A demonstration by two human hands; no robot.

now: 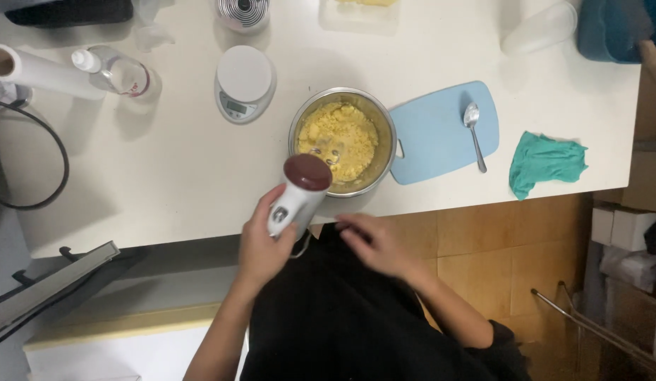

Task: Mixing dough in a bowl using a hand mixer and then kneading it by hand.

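A white hand mixer [298, 194] with a dark red end is gripped by the left hand [261, 247], the fingers wrapped tight around its body near the table edge. Its beaters are sunk in the crumbly yellow mixture [340, 137] inside the steel bowl [381, 113], just beyond the grip. The right hand [374, 243] is held loosely open against the dark clothing, holding nothing. Farther off, a spoon [474, 134] is laid on a blue cutting board [430, 141], and a kitchen scale [245, 82] is set behind the bowl.
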